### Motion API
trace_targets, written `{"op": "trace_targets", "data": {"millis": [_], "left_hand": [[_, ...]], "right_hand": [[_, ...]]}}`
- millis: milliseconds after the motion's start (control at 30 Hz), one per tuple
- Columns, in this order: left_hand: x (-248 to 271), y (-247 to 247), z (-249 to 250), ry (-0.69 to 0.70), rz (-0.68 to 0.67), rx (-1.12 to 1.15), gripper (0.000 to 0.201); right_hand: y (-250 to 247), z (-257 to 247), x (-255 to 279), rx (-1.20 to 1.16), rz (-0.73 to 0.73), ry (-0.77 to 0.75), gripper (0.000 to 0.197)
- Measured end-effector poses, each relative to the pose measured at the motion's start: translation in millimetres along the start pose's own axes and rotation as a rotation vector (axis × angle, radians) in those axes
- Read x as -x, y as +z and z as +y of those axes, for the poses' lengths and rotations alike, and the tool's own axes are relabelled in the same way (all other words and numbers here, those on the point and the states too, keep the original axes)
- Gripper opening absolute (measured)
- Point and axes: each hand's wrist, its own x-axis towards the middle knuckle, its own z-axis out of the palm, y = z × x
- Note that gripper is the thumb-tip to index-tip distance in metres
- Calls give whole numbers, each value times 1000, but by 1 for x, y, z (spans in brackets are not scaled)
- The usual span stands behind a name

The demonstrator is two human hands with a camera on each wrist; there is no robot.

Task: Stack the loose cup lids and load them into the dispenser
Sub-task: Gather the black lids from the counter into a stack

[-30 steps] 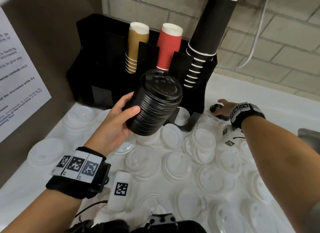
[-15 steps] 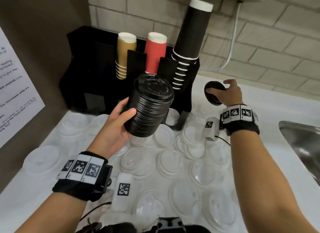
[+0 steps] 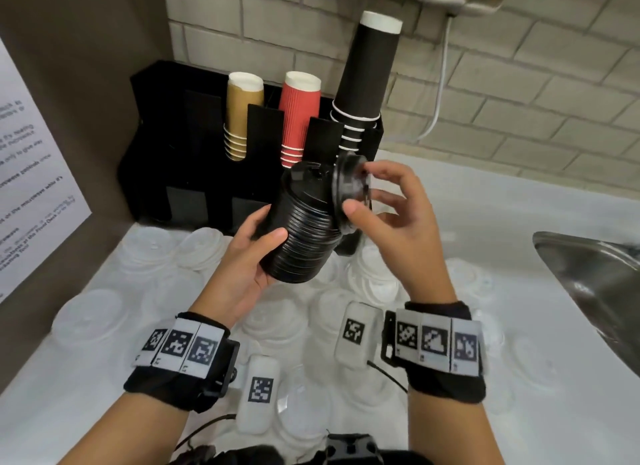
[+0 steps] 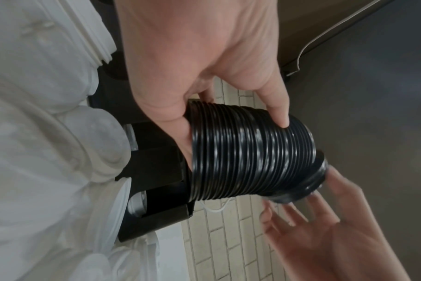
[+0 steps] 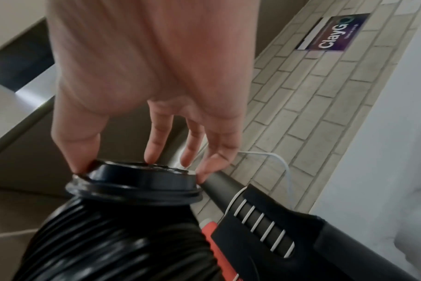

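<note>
Lids in white lie scattered flat over the pale counter, too many and too overlapped to count, crowding the whole surface below both hands. At the back stands the black dispenser, holding three stacks of cups: tan cups, red cups and a taller stack of black cups, which leans right. A steel sink sits at the right edge, a printed notice hangs on the left wall, and a white cable runs down the brick wall.

The left hand grips one stack of black lids, thumb across its ribbed side and fingers wrapped behind, holding it tilted in the air in front of the dispenser and above the white lids. The right hand pinches a single black lid by its rim between thumb and fingertips, with the other fingers spread. That lid sits tilted at the top end of the stack, touching it on one side; from the right wrist view it is not seated level. The two hands are close together but not touching.
</note>
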Motion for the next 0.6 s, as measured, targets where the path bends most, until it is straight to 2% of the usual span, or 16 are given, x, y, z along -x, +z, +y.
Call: {"op": "trace_targets", "data": {"millis": [233, 433, 600], "left_hand": [[9, -8, 4, -10, -36, -32, 64], [12, -14, 7, -24, -63, -30, 59], [12, -21, 15, -23, -58, 8, 65]], "right_hand": [[14, -11, -4, 146, -83, -98, 25], [28, -20, -8, 211, -165, -125, 23], [39, -25, -9, 217, -167, -156, 21]]}}
